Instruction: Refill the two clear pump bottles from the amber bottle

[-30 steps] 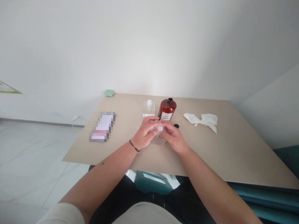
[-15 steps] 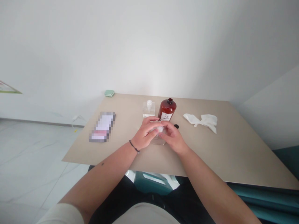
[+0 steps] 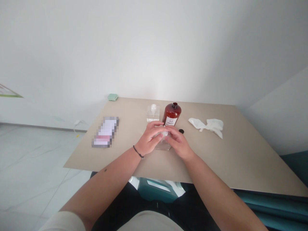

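Observation:
Both hands meet around the top of a clear, square bottle (image 3: 164, 146) that stands on the table near its front. A whitish translucent top (image 3: 164, 133) shows between my fingers, partly covered by them. My left hand (image 3: 151, 138) is curled round it from the left, thumb in front. From the right, my right hand (image 3: 176, 138) closes on the same top, its fingertips touching those of the left. Just behind stands an open brown-red bottle (image 3: 172, 114) with a white label. A second clear square bottle (image 3: 153, 114) with a white pump head is behind my left hand.
A black cap (image 3: 181, 131) lies beside my right hand. Farther right is a crumpled white tissue (image 3: 208, 125). A phone (image 3: 106, 132) lies at the left, and a small green box (image 3: 112, 97) sits at the back left corner. Below the table edge is a teal container (image 3: 156, 189).
My right hand's fingers have shifted slightly over the bottle's top, covering a little more of it. The bottle stays in place, and the other things have not moved.

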Available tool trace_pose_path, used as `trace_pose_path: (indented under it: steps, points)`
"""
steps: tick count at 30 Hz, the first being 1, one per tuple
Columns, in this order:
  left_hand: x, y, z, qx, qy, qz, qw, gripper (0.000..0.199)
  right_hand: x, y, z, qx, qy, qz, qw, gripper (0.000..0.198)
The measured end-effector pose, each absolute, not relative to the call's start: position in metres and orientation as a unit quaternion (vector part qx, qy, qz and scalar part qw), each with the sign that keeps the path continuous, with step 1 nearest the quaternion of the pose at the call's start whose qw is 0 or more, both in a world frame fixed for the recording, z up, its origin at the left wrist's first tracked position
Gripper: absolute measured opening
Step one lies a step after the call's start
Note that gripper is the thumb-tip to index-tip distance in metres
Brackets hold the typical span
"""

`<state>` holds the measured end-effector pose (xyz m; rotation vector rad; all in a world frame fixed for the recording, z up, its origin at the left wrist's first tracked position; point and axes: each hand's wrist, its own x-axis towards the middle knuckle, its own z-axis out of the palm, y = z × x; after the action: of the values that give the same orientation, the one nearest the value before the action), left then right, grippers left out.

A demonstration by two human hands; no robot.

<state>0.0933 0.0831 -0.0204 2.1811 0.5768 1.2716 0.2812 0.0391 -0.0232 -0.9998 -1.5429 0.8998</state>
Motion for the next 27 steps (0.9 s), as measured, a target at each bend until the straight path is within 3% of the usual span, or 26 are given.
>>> trace_pose_path:
  steps: [27]
  points:
    - [0.0924, 0.0828, -0.0193, 0.809, 0.218, 0.467, 0.282, 0.036, 0.2832, 0.0393, -0.0244, -0.422, -0.641, 0.357, 0.532, 0.029]
